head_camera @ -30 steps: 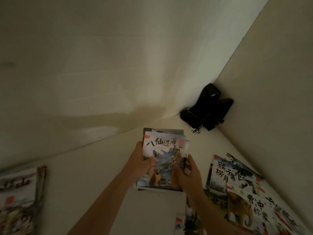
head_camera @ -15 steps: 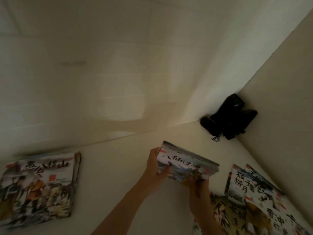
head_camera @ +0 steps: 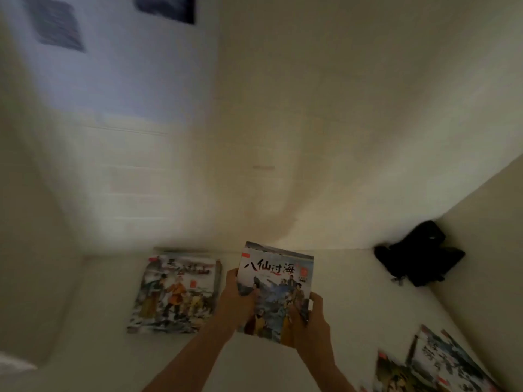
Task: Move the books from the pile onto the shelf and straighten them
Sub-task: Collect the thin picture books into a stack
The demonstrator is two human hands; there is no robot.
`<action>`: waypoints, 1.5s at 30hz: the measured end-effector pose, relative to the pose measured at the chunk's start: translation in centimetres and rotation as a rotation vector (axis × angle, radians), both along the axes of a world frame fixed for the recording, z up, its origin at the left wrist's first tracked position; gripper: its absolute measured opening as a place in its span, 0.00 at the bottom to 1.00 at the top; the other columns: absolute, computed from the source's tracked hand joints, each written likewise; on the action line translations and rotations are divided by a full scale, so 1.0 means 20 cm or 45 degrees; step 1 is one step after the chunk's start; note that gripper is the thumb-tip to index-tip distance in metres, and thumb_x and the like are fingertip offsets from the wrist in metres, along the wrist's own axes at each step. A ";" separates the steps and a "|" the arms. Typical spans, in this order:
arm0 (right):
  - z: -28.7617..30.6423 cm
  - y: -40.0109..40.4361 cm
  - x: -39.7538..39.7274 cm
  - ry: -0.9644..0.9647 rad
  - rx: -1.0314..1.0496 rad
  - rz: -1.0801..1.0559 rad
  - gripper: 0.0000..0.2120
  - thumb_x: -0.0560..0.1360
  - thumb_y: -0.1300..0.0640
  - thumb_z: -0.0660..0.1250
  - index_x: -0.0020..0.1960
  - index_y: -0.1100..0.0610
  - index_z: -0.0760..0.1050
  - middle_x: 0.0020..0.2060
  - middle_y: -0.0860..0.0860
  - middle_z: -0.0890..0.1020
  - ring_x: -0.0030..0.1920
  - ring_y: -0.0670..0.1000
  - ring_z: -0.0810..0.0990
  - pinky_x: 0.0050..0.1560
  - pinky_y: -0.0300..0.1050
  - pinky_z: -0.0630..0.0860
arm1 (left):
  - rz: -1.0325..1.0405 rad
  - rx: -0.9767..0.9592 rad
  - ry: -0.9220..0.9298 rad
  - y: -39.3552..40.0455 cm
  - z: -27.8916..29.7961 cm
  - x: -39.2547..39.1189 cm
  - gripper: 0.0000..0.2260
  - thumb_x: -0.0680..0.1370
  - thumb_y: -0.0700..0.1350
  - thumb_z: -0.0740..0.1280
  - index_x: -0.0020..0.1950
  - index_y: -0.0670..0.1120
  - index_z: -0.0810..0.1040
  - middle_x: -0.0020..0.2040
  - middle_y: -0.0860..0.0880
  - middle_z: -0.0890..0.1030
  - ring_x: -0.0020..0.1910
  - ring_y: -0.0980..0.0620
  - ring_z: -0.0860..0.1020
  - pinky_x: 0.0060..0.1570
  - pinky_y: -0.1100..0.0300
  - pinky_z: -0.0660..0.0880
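A dim, cream-white shelf surface (head_camera: 339,292) runs back to pale walls that meet in a corner at the right, all of it blurred. Above this surface, near its middle, both hands hold up a small bundle of thin illustrated picture books (head_camera: 276,290), the front cover facing the camera with black brush characters across the top and painted figures below. More covers show behind the top edge, so the bundle is more than one book, though the count cannot be told. The left hand (head_camera: 236,302) grips the bundle's left edge, thumb on the front cover and fingers hidden behind. The right hand (head_camera: 310,326) grips the lower right corner, its thumb laid over the cover and fingertips curled round the right edge. Both bare forearms reach up from the bottom of the view and converge on the bundle.

Just left of the held bundle, one flat stack of similar picture books (head_camera: 175,292) lies on the shelf, its top cover showing figures in orange and green; the page edges at its right side suggest several books. At the lower right corner a loose pile of further picture books (head_camera: 433,366) lies overlapped, at least two covers visible. One black, lumpy object (head_camera: 418,254) sits in the far right corner against the walls.
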State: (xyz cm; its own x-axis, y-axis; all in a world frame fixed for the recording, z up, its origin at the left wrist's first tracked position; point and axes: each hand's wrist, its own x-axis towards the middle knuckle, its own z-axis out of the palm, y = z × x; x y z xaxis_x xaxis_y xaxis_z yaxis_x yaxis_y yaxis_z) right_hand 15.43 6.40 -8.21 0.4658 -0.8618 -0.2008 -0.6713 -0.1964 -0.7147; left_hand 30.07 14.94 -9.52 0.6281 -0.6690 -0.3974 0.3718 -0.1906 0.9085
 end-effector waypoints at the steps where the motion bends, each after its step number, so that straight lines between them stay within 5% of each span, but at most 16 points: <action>1: 0.01 0.07 0.07 0.029 0.017 0.062 0.18 0.79 0.54 0.63 0.67 0.54 0.62 0.35 0.47 0.77 0.31 0.46 0.77 0.26 0.34 0.71 | 0.039 0.044 0.024 0.08 0.01 0.06 0.14 0.78 0.33 0.64 0.60 0.46 0.69 0.53 0.35 0.76 0.40 0.46 0.76 0.43 0.50 0.80; 4: 0.02 0.28 0.29 0.069 0.067 0.190 0.11 0.79 0.52 0.64 0.59 0.54 0.67 0.38 0.49 0.76 0.35 0.49 0.75 0.32 0.36 0.71 | 0.216 0.487 -0.305 0.33 -0.01 0.24 0.06 0.75 0.36 0.68 0.49 0.42 0.74 0.48 0.39 0.80 0.41 0.47 0.77 0.39 0.57 0.79; 7: -0.05 0.41 0.52 0.158 0.048 0.266 0.12 0.80 0.49 0.62 0.55 0.57 0.72 0.46 0.54 0.78 0.45 0.53 0.77 0.45 0.43 0.72 | 0.293 0.833 -0.478 0.48 -0.04 0.42 0.22 0.73 0.48 0.70 0.64 0.43 0.70 0.60 0.39 0.75 0.57 0.40 0.75 0.56 0.50 0.76; 12: -0.17 0.53 0.72 0.309 0.031 0.291 0.15 0.81 0.49 0.57 0.60 0.58 0.71 0.56 0.56 0.75 0.57 0.55 0.75 0.56 0.45 0.71 | -0.003 1.317 -0.682 0.58 -0.08 0.55 0.21 0.79 0.54 0.62 0.64 0.41 0.67 0.64 0.40 0.67 0.62 0.41 0.67 0.62 0.54 0.65; 15: -0.20 0.51 0.72 0.351 -0.070 0.286 0.17 0.81 0.45 0.56 0.62 0.55 0.73 0.57 0.55 0.74 0.60 0.56 0.73 0.60 0.48 0.73 | 0.050 1.446 -0.827 0.51 -0.08 0.55 0.25 0.75 0.51 0.68 0.67 0.44 0.64 0.66 0.38 0.61 0.63 0.39 0.64 0.62 0.49 0.66; 19: -0.13 0.34 0.49 0.170 -0.129 0.143 0.20 0.78 0.46 0.62 0.68 0.51 0.70 0.63 0.51 0.70 0.63 0.53 0.72 0.63 0.46 0.72 | -0.027 0.990 -1.069 0.22 0.02 0.40 0.27 0.73 0.44 0.70 0.70 0.44 0.64 0.66 0.39 0.68 0.63 0.38 0.68 0.60 0.46 0.69; 21: -0.07 0.19 0.27 0.162 -0.147 0.005 0.19 0.77 0.49 0.64 0.67 0.50 0.70 0.62 0.50 0.71 0.60 0.51 0.75 0.61 0.45 0.74 | -0.317 0.710 -1.026 0.02 0.07 0.22 0.19 0.74 0.43 0.68 0.64 0.46 0.70 0.61 0.42 0.73 0.60 0.42 0.73 0.57 0.51 0.71; 24: -0.03 -0.03 -0.22 0.196 -0.161 -0.280 0.15 0.76 0.52 0.65 0.63 0.51 0.74 0.58 0.52 0.75 0.56 0.52 0.78 0.58 0.46 0.75 | -0.744 0.601 -0.899 -0.27 0.11 -0.15 0.17 0.74 0.44 0.69 0.62 0.48 0.73 0.60 0.42 0.73 0.56 0.43 0.76 0.56 0.55 0.73; 28: 0.04 -0.20 -0.95 0.370 -0.127 -0.541 0.15 0.78 0.49 0.55 0.51 0.56 0.76 0.50 0.52 0.80 0.53 0.55 0.79 0.58 0.49 0.75 | -1.111 0.594 -0.748 -0.53 0.08 -0.69 0.26 0.73 0.45 0.68 0.70 0.48 0.65 0.63 0.41 0.68 0.60 0.42 0.74 0.57 0.55 0.74; 33: -0.03 -0.18 -1.68 0.335 -0.078 -0.800 0.08 0.79 0.57 0.62 0.56 0.56 0.76 0.53 0.53 0.80 0.55 0.53 0.78 0.54 0.42 0.72 | -1.292 0.724 -0.766 -0.69 0.01 -1.24 0.33 0.74 0.54 0.68 0.73 0.46 0.56 0.67 0.41 0.64 0.66 0.41 0.66 0.62 0.52 0.67; 37: -0.09 -0.28 -1.99 0.297 0.016 -0.853 0.17 0.76 0.47 0.65 0.64 0.49 0.71 0.58 0.52 0.76 0.59 0.55 0.76 0.59 0.51 0.74 | -1.252 0.854 -0.812 -0.78 -0.09 -1.48 0.43 0.70 0.62 0.68 0.75 0.47 0.48 0.72 0.40 0.59 0.71 0.39 0.58 0.68 0.45 0.61; 41: -0.19 -0.47 -2.19 0.411 0.120 -0.894 0.31 0.74 0.38 0.63 0.73 0.46 0.61 0.73 0.57 0.64 0.72 0.61 0.63 0.70 0.60 0.64 | -1.092 1.003 -0.781 -0.84 -0.12 -1.58 0.44 0.71 0.60 0.70 0.75 0.47 0.46 0.74 0.38 0.49 0.74 0.37 0.49 0.71 0.40 0.58; 45: -0.30 -0.64 -2.24 0.525 0.229 -0.874 0.38 0.72 0.30 0.57 0.77 0.40 0.48 0.77 0.63 0.48 0.76 0.65 0.47 0.75 0.64 0.51 | -1.018 1.021 -0.908 -0.88 -0.17 -1.65 0.41 0.70 0.60 0.70 0.72 0.48 0.50 0.73 0.37 0.50 0.73 0.36 0.51 0.68 0.39 0.61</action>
State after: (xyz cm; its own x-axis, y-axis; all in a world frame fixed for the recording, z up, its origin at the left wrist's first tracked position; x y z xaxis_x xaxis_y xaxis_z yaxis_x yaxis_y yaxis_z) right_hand -29.30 -6.33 -14.18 -0.2952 -0.8662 -0.4031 -0.8158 0.4481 -0.3656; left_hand -2.87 -2.71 -12.95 0.4092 -0.6856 -0.6021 -0.5972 -0.7001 0.3915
